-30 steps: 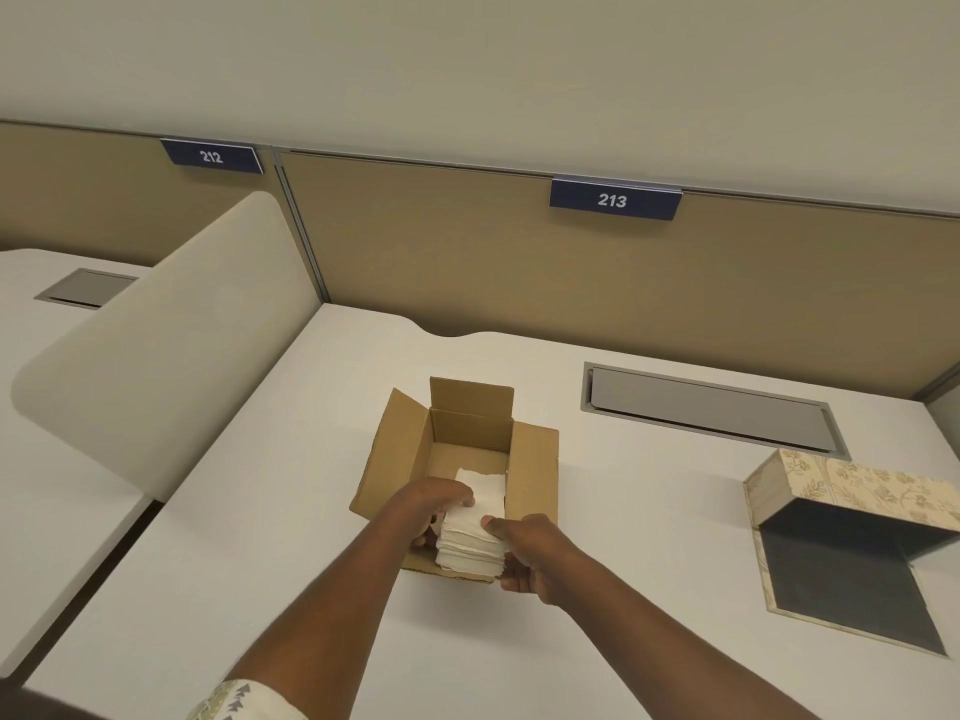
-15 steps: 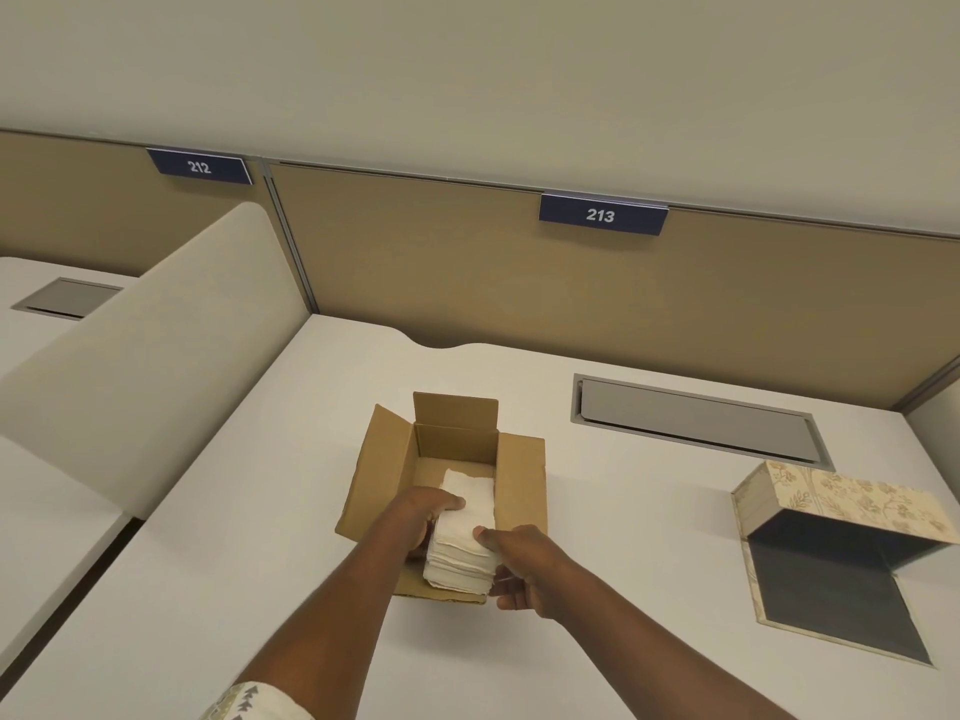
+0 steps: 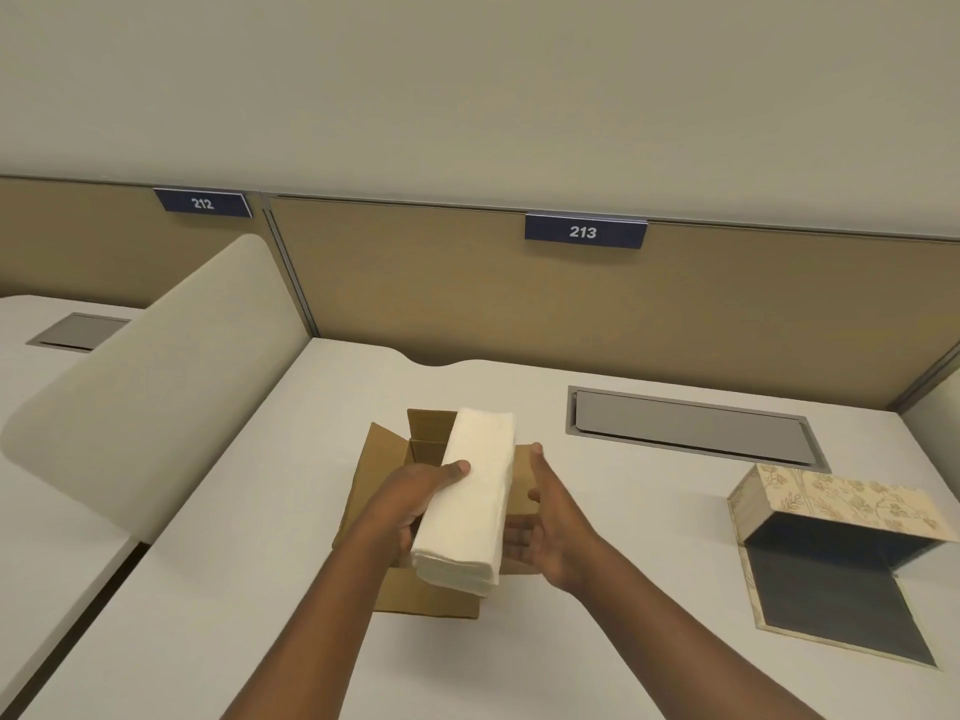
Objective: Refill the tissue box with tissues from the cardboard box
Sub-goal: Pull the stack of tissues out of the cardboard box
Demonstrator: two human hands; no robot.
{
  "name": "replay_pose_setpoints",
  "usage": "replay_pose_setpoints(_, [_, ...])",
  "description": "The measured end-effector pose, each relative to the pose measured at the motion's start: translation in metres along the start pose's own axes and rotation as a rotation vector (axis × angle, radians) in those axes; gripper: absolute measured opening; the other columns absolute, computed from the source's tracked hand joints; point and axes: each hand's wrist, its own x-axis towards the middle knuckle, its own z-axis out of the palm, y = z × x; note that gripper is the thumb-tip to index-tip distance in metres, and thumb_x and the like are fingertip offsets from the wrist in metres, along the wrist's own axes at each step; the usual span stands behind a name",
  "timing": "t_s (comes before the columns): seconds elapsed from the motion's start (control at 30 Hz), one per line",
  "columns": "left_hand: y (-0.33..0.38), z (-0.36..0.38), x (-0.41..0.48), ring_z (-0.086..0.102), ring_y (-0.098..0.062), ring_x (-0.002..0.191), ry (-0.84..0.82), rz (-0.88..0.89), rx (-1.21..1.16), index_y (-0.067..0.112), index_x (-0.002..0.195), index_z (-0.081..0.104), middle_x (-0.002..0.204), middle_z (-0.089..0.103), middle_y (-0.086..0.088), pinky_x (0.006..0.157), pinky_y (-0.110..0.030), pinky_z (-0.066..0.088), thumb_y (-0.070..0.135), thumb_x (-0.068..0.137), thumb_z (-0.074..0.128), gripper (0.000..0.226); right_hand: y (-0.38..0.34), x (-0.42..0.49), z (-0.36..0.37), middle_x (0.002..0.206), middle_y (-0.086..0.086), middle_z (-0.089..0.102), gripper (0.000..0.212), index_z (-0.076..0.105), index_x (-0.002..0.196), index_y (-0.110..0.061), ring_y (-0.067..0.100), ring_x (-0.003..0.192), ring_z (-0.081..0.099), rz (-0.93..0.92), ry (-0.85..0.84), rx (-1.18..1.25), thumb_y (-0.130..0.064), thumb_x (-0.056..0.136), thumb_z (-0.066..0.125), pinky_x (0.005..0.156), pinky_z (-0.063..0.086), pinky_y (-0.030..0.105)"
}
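I see the tissue stack (image 3: 470, 498) lifted clear above the cardboard box (image 3: 387, 459), center of desk (image 3: 649, 641). Left hand (image 3: 415, 498) clamps its left side, thumb pressed on top. Right hand (image 3: 548, 522) open at its right side, fingers spread; contact unclear. Tissue box (image 3: 836, 553) far right, open, looks empty. Est. 1 of 2 steps done; carry + insert left.

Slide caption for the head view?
Left hand lifts tissue stack above cardboard box; right hand open beside it.
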Motion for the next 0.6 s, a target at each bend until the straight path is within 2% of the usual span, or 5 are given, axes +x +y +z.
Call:
replay_pose_setpoints(0.13, [0.004, 0.018, -0.019, 0.073, -0.036, 0.098, -0.155, 0.053, -0.044, 0.006, 0.115, 0.065, 0.106, 0.076, -0.017, 0.075, -0.045, 0.061, 0.032, 0.080, 0.081, 0.047, -0.011, -0.009, -0.017, 0.120, 0.019, 0.072, 0.093, 0.049, 0.143, -0.017, 0.038, 0.106, 0.073, -0.122, -0.087, 0.239, -0.082, 0.077, 0.055, 0.078, 0.063, 0.050])
replay_pose_setpoints(0.23, [0.004, 0.037, -0.023, 0.073, -0.034, 0.096, -0.224, 0.071, 0.039, 0.006, 0.117, 0.065, 0.108, 0.076, -0.016, 0.076, -0.042, 0.060, 0.034, 0.080, 0.082, 0.050, -0.027, -0.015, -0.038, 0.126, 0.014, 0.071, 0.092, 0.055, 0.142, -0.022, 0.036, 0.114, 0.069, -0.253, -0.102, 0.180, -0.084, 0.074, 0.056, 0.095, 0.057, 0.053])
replay_pose_setpoints(0.37, [0.000, 0.070, -0.021, 0.076, -0.028, 0.088, -0.307, 0.060, 0.149, 0.010, 0.116, 0.066, 0.103, 0.078, -0.011, 0.072, -0.037, 0.059, 0.039, 0.077, 0.084, 0.052, -0.041, -0.022, -0.079, 0.143, 0.003, 0.056, 0.097, 0.037, 0.152, -0.027, 0.030, 0.125, 0.059, -0.354, 0.095, 0.010, -0.071, 0.074, 0.074, 0.105, 0.051, 0.054])
replay_pose_setpoints(0.47, [-0.002, 0.098, -0.017, 0.074, -0.029, 0.090, -0.400, 0.010, 0.201, 0.009, 0.111, 0.067, 0.104, 0.077, -0.012, 0.079, -0.041, 0.059, 0.042, 0.071, 0.086, 0.055, -0.048, -0.026, -0.117, 0.143, 0.001, 0.051, 0.088, 0.033, 0.154, -0.027, 0.027, 0.120, 0.059, -0.352, 0.206, -0.031, -0.045, 0.081, 0.080, 0.102, 0.053, 0.048])
replay_pose_setpoints(0.6, [-0.011, 0.134, -0.010, 0.070, -0.032, 0.109, -0.523, -0.102, 0.245, 0.007, 0.118, 0.069, 0.117, 0.074, -0.013, 0.101, -0.045, 0.052, 0.038, 0.068, 0.088, 0.062, -0.054, -0.032, -0.172, 0.137, 0.004, 0.055, 0.074, 0.043, 0.144, -0.022, 0.026, 0.114, 0.060, -0.321, 0.310, -0.005, -0.039, 0.082, 0.080, 0.097, 0.055, 0.048])
